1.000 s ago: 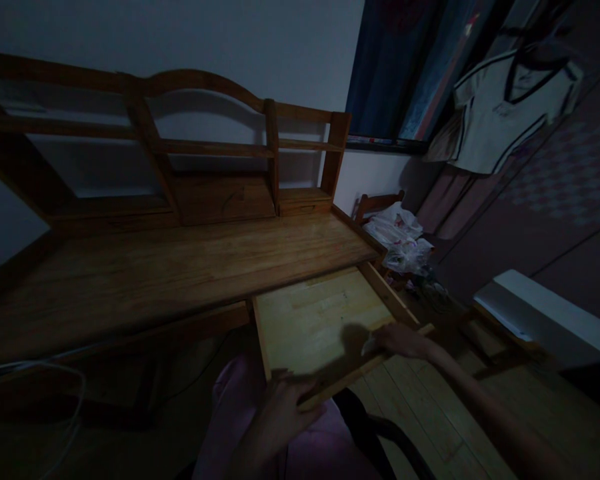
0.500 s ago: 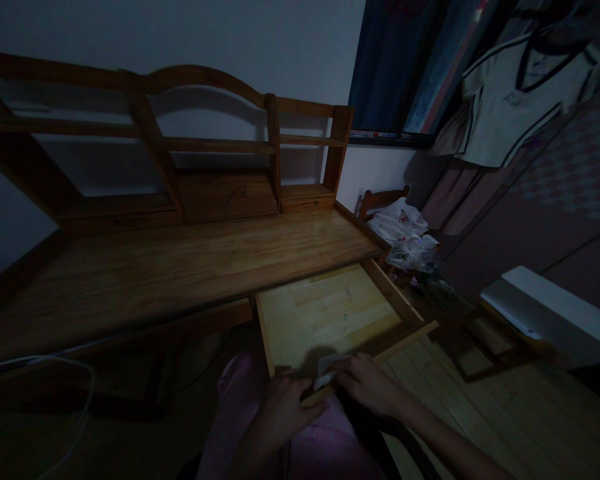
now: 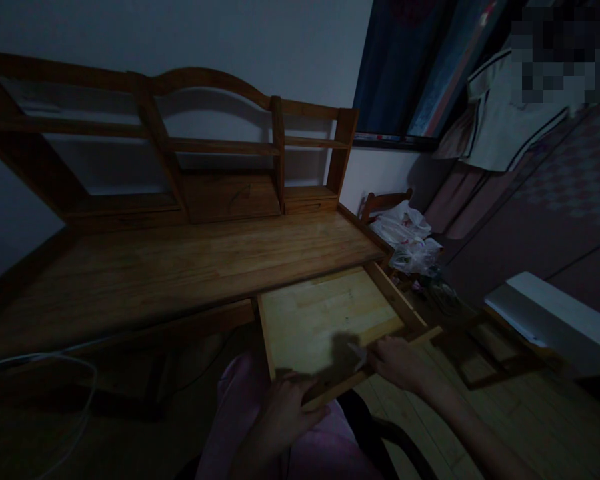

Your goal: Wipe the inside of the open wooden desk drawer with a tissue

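While my left hand [image 3: 293, 403] grips the front edge of the pulled-out drawer [image 3: 320, 317], thumb outside and fingers inside, my right hand [image 3: 394, 360] pinches a thin white wipe [image 3: 359, 357] by that same edge. The drawer and wipe are both low in the frame, near the middle. The brown desk [image 3: 200, 257] runs along the left and middle, and white bags [image 3: 403, 223] sit right of it.

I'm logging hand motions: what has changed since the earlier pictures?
The right hand, holding a thin white tissue-like sheet, moved left toward the left hand, then back right. Nothing was let go. The left hand's grip on the open rectangular pale-wood drawer stayed.
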### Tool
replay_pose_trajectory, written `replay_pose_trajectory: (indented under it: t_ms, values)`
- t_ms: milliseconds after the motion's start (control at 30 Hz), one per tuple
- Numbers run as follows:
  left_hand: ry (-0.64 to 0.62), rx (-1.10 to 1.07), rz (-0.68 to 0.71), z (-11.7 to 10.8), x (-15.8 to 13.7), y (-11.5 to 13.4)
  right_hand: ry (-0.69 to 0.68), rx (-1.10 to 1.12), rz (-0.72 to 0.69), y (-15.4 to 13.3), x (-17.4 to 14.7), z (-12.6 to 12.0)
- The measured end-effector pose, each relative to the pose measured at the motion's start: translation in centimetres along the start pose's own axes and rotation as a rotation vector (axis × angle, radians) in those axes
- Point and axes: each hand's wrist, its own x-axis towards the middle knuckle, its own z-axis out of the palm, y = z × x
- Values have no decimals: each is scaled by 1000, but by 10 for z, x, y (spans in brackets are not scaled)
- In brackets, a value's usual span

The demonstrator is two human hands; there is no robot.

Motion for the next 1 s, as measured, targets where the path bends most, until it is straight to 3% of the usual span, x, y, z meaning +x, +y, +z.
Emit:
replay_pose_trajectory:
  t_ms: [233, 533, 667, 1000]
  values:
    - [21, 3, 7, 3, 0, -2, 46, 52, 23, -15, -10, 21]
    - [56, 18, 11, 8, 1, -5, -1, 307, -178, -76, -15, 15]
    - [60, 22, -5, 10, 3, -4, 64, 386, -197, -98, -11, 21]
    - [35, -1, -23, 3, 0, 2, 140, 334, -353, -75, 2, 33]
